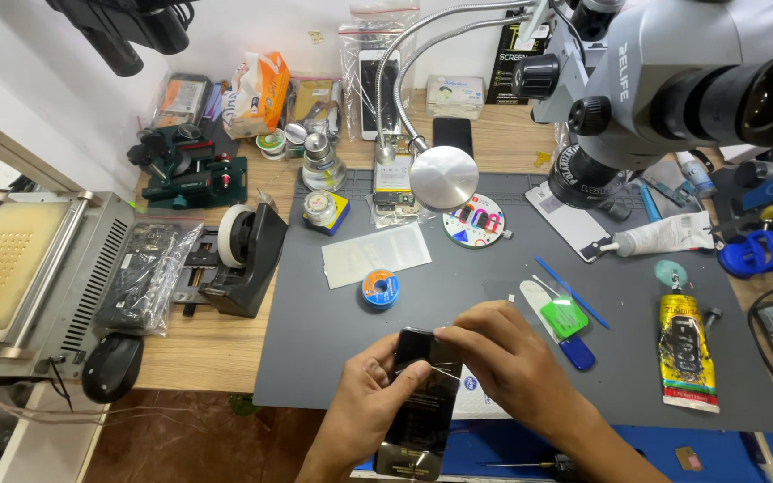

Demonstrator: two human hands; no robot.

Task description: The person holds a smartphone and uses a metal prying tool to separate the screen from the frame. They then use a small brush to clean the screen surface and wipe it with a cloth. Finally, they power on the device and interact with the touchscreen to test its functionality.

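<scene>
Black and glossy, the smartphone [422, 394] sits above the grey mat's [333, 313] near edge, clasped by the left hand [370, 404]; the right hand [503, 358] pinches clear film [447, 344] at its top. A clear bag [149, 277] holds dark parts.

Black smartphone [422, 402]: slim, glossy, screen up, long axis running near to far, tilted slightly right at its far end. Held above the near edge of the grey mat [494, 295], centre of scene. A thin clear film lies across its far end.
</scene>
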